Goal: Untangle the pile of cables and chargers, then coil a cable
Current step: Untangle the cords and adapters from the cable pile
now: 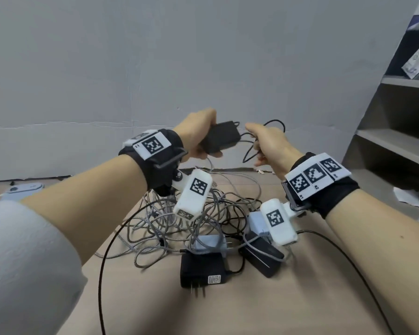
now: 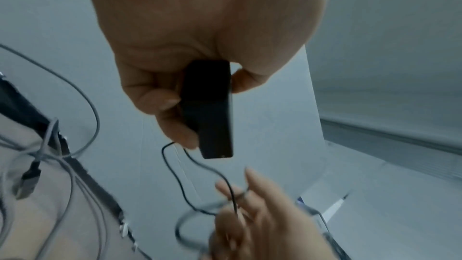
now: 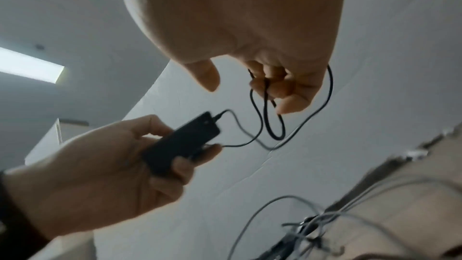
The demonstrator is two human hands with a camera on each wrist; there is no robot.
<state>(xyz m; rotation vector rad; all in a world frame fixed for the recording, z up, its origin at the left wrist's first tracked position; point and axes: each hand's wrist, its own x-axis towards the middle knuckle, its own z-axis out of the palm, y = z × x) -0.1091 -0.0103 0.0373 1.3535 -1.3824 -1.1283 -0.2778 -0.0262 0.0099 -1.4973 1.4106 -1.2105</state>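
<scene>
Held up above the pile of cables and chargers [image 1: 194, 221]: a black power brick [image 1: 219, 139], gripped in the left hand [image 1: 198, 134], fingers curled round its body. Just right of the brick, the right hand [image 1: 267, 147], fingers curled on loops of the brick's thin black cable [image 1: 252, 151]; loops hanging below those fingers [image 3: 282, 86] in the right wrist view. Below the brick, on the brown table [image 1: 228, 315], the tangle of grey braided cords, with a black plug adapter [image 1: 203, 269] at its near edge. Right of the brick, grey shelves [image 1: 397, 112].
</scene>
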